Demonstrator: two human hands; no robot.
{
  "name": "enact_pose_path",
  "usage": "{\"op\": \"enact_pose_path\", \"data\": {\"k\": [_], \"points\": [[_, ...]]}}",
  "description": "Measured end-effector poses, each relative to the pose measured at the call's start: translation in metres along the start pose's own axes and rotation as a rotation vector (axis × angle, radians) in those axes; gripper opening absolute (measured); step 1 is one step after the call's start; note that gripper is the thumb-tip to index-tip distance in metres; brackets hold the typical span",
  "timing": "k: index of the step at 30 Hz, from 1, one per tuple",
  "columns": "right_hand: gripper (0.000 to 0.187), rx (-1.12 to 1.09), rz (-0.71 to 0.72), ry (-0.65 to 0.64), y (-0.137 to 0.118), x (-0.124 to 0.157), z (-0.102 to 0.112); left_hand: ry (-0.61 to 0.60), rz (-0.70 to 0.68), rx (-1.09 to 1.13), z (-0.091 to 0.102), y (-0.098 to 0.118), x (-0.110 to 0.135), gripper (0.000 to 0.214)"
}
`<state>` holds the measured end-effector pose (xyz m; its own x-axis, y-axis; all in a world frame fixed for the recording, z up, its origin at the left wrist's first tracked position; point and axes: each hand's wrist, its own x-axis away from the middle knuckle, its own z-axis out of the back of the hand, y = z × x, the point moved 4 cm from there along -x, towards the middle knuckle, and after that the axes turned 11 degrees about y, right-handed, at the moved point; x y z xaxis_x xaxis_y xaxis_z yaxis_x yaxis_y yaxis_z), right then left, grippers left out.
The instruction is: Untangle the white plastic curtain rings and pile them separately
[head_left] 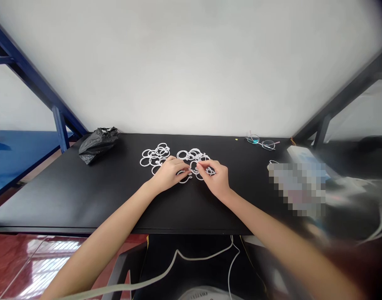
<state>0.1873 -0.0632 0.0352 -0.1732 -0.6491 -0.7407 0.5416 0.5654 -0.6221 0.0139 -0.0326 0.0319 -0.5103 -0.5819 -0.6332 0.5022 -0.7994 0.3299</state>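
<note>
White plastic rings with small clasps lie on the black table (pixel 94 196) in two loose groups. One group of rings (pixel 146 161) is to the left, partly covered by my left hand (pixel 171 173). Around my right hand (pixel 216 178) is the other group of rings (pixel 182 155). Between both hands a white ring (pixel 193 166) stands raised, its right side pinched by my right thumb and forefinger. My left thumb and fingertips are closed at that ring's left edge. Under the left fingertips lies another ring (pixel 185 181) with a gap in its loop.
A crumpled black plastic bag (pixel 99 143) sits at the back left. Eyeglasses (pixel 260 142) rest at the back right. Further right are a white box (pixel 305 160), a blurred-out object and clear plastic wrapping (pixel 350 191). A white cable (pixel 166 273) hangs below the table's front edge.
</note>
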Motion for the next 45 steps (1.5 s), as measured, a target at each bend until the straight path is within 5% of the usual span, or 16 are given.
{"op": "enact_pose_path", "data": {"k": [7,15,45], "points": [[0.033,-0.072,0.079,-0.147,-0.0049,-0.0021,-0.0045,-0.047,0.023,0.006,0.0028,0.0038,-0.0032,0.016],[0.044,-0.135,-0.026,-0.338,0.0035,-0.0004,-0.0089,-0.085,-0.018,-0.018,0.0017,0.0063,-0.0022,0.016],[0.037,-0.136,-0.019,-0.277,0.0034,0.0009,-0.0086,-0.049,-0.018,0.026,0.0017,0.0053,-0.0019,0.007]]}}
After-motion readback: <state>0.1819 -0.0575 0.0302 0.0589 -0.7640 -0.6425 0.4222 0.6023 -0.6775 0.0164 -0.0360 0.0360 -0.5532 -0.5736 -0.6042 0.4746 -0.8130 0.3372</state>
